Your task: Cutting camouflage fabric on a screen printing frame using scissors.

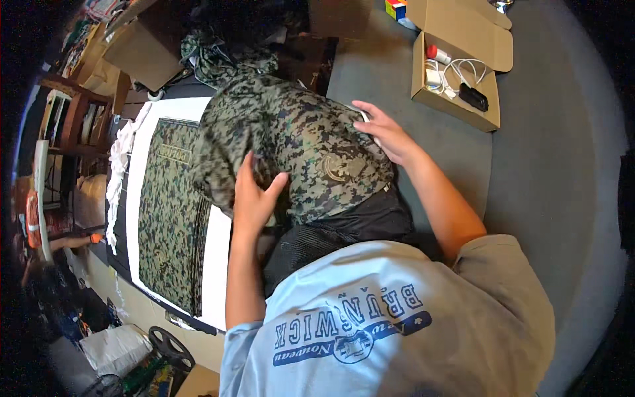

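Observation:
A camouflage garment in green and brown lies bunched in front of me, a curved emblem on its surface. Black mesh fabric joined to it spreads toward my lap. My left hand rests at the garment's left part, fingers stretched out and thumb apart. Over its right edge is my right hand, with a slim white object held between thumb and fingers. What that object is does not show clearly. Part of the garment at the left is blurred.
A stack of folded camouflage pieces lies on a white sheet at the left. On the grey surface at the right stands an open cardboard box with white cables and a black item. More camouflage cloth is heaped behind.

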Tool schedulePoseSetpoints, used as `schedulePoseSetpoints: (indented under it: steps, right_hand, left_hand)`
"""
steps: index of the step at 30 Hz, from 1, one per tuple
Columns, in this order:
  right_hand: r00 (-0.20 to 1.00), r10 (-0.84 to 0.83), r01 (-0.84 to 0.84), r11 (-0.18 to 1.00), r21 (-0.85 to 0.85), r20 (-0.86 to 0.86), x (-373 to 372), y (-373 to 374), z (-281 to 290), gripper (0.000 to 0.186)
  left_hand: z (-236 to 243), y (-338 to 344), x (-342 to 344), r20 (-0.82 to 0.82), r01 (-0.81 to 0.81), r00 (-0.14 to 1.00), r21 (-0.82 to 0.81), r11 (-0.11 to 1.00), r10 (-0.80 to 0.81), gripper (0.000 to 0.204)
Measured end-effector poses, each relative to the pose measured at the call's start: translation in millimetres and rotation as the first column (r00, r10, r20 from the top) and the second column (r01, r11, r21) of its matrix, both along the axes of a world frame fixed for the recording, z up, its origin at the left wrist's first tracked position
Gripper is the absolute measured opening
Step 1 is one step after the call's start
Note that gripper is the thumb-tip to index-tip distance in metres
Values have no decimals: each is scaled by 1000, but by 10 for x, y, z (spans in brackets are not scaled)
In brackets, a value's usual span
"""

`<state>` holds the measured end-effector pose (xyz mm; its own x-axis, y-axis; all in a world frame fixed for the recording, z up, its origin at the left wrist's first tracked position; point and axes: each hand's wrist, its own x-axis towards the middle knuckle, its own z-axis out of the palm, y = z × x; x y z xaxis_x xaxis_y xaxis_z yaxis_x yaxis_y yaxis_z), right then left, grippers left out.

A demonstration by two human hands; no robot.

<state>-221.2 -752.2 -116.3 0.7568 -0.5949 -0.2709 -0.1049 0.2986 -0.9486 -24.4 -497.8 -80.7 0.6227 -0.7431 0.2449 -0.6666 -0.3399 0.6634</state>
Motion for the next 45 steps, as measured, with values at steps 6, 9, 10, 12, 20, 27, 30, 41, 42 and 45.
schedulePoseSetpoints:
  steps: [6, 9, 10, 12, 20, 27, 30, 41, 42, 45]
  right_hand:
    - [986, 142, -138, 990, -41, 88, 119, 82, 253, 50]
    - [979, 97, -83, 993, -88, 180, 378, 194, 586, 49]
    - [980, 86, -72, 994, -85, 179, 465, 220, 683, 49]
    - [957, 54, 5, 979, -203, 286, 636, 234, 833, 44]
    - [982, 176, -79, 696, -714, 63, 1461, -284, 1381, 28]
    - [804, 237, -550, -56, -833, -546, 3768, 437, 1414, 25]
    - [816, 160, -500, -289, -816, -556, 4453, 331, 869, 31]
    - [828, -105, -544, -385, -745, -551, 5078, 463, 299, 19]
    - [847, -104, -515, -404, -756, -522, 5070, 448, 274, 18]
    - [815, -63, -549, -402, -733, -576, 4979, 450, 333, 21]
  left_hand:
    - [-33, 351, 68, -559, 188, 827, 174, 967, -61, 26]
    - [-167, 563, 142, -545, -11, 835, -138, 990, -67, 11]
    - [-155, 654, 216, -546, 0, 834, -135, 991, -75, 11]
    - [-101, 894, 458, -611, -224, 792, -263, 938, 17, 8]
    - [689, 229, 300, 16, 149, 989, -207, 967, -149, 51]
    - [501, -239, 97, 267, 323, 923, -146, 935, -277, 62]
    - [470, -314, 62, 228, 321, 934, -199, 926, -275, 60]
    - [319, -294, 335, 89, 276, 961, -227, 934, -263, 56]
    - [315, -305, 347, 79, 283, 959, -216, 934, -273, 56]
    - [327, -288, 341, 77, 281, 960, -222, 934, -270, 56]
